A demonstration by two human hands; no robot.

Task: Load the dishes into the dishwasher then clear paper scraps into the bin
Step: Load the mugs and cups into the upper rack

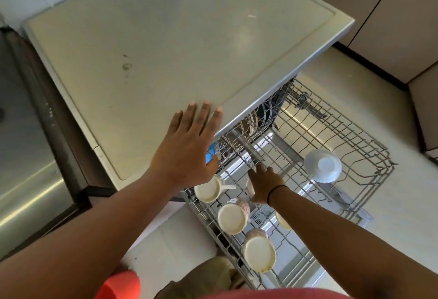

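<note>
The dishwasher's upper rack [355, 156] is pulled out over the floor. Upside-down cups stand in its near side: one [207, 189] by my left wrist, a patterned one [233, 218], another [259, 251] closest to me, and one [283, 221] half hidden under my right forearm. A white bowl [322, 166] sits upside down further right. My right hand [265, 185] reaches down into the rack and grips a white cup [250, 187], mostly hidden under the palm. My left hand [187, 147] is spread flat at the front edge of the dishwasher's top [166, 49].
Plates [248, 125] stand deeper inside, under the top. A small pale scrap [252, 16] lies on the top. A stainless appliance [23, 156] borders the left side. Cabinets [379, 14] line the far right, with pale floor [391, 227] around the rack.
</note>
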